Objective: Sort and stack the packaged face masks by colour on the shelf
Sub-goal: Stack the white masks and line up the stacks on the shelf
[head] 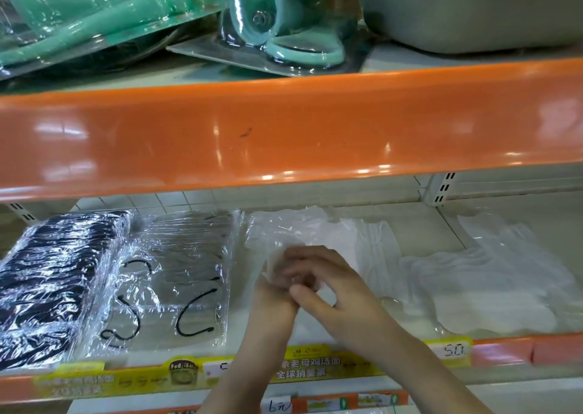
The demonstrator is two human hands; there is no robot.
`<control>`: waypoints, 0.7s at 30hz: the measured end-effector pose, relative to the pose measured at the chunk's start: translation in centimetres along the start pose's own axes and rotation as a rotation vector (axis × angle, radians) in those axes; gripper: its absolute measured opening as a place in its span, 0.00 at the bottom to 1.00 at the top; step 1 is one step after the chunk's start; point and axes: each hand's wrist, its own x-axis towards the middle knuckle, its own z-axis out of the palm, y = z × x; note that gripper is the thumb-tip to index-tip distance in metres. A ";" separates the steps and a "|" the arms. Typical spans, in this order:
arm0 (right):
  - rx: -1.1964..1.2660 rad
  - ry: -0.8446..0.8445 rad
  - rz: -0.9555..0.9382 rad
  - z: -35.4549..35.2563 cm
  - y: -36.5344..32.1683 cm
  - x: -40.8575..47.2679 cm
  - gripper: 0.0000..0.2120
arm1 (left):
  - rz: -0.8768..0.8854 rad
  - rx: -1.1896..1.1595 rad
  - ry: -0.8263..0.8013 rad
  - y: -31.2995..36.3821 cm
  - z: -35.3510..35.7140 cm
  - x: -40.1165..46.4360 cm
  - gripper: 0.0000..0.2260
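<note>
- Top shelf point(284, 136) had a wide orange front edge. It hid the back of the lower shelf.
- On the top shelf sat teal plastic things in clear packs point(277, 19) and a grey tub point(473, 9) at the right.
- Lower shelf point(441, 224) front edge had yellow price strips point(315, 366) and a tag w/ "5.0" point(454, 349) near the right.
- Black mask packs point(53, 281) lay stacked at the left end of the lower shelf.
- Just beside them lay grey mask packs point(176, 274) w/ black ear loops showing thru the wrap.
- White mask packs point(489, 287) lay spread toward the right end, some lapping over each other.
- Both hands met near the middle of the lower shelf, close to its front edge.
- Left hand point(274, 290) had fingers curled on a clear-wrapped white mask pack point(284, 233).
- Right hand point(328, 284) lay partly over the left, fingers pinching the same pack.
- That pack stuck up and back from the fingers, over more white packs, btwn the grey pile and the spread white ones.
- Pics were blurry at the fingers, so exact finger spots were hard to tell.
</note>
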 end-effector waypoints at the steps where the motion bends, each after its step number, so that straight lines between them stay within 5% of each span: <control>1: -0.093 -0.005 -0.039 0.1 0.3 -0.2 0.11 | -0.008 -0.071 0.005 -0.1 -0.4 0.0 0.11; 9: -0.673 0.148 -0.245 1.1 4.8 -1.4 0.17 | -0.148 -0.457 0.085 -0.8 -3.0 1.1 0.10; 14: -0.726 0.309 -0.173 0.7 7.6 -1.3 0.11 | -0.195 -0.591 0.070 -0.6 -4.7 1.7 0.08; 17: -0.702 0.357 -0.148 0.2 8.1 -0.6 0.09 | -0.061 -0.251 0.151 -0.8 -6.0 2.8 0.22; 21: -0.701 0.380 -0.166 -0.7 8.3 0.9 0.10 | 0.264 0.680 0.503 0.3 -7.1 4.7 0.23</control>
